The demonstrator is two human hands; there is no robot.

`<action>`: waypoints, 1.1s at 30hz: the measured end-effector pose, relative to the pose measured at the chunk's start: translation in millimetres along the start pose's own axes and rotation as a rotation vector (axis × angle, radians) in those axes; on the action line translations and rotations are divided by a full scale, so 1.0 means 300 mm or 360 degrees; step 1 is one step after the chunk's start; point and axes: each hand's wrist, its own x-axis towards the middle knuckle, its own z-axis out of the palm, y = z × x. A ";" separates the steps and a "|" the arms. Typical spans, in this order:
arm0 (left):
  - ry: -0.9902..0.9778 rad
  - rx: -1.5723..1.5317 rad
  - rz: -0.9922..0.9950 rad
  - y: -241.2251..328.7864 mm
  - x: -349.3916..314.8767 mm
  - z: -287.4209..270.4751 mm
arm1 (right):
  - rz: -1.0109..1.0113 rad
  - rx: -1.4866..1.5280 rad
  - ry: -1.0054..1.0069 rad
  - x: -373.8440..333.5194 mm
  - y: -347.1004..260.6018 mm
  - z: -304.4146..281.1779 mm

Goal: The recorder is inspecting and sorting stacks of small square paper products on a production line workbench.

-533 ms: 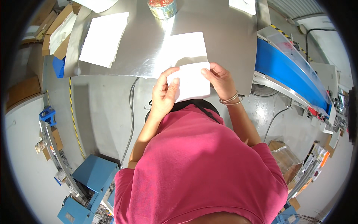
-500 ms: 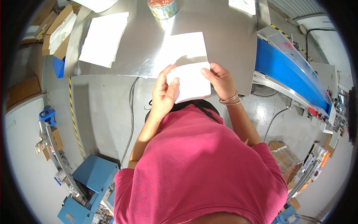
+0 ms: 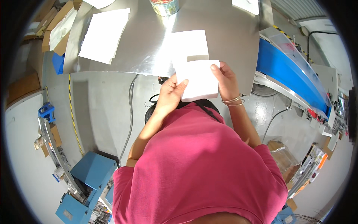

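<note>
Fingers (image 3: 222, 67) of the right hand (image 3: 228, 81) pinching the far right corner of a white paper bundle (image 3: 201, 79), thumb on top; fingers of the left hand (image 3: 170, 95) gripping its left side, thumb likewise on top, remaining fingertips partly hidden. Held up across the near edge of the worktop (image 3: 233, 41), right of that edge's middle. Layered thickness visible along the side facing the wearer.

Compared with half a second earlier: bundle shifted toward the worktop's right edge; left index finger, previously extended up by the bundle's far left corner, now lower and curled at the side. Judged as a fuller left hold, with handling unfinished and nothing set down.

Just beyond the bundle, partly covered by it in view: a flat white paper piece (image 3: 190, 40) on the worktop. Toward the left edge: a larger paper pile (image 3: 104, 35), sheets slightly misaligned. At the far edge, cut off by the frame: a patterned round container (image 3: 166, 8), with a white item (image 3: 246, 5) nearer the far right corner. Surface metallic, with strong glare left of the middle.

Beyond the right edge: a blue conveyor belt (image 3: 281, 63). Beyond the left edge: an open carton (image 3: 59, 46). Below: grey floor (image 3: 108, 106), black cable (image 3: 130, 108), yellow-and-black tape (image 3: 74, 112), blue cabinet (image 3: 93, 170).
</note>
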 end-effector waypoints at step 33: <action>0.0043 -0.0179 -0.0243 0.048 -0.009 0.075 | -0.0136 0.0131 -0.0034 -0.009 -0.056 -0.035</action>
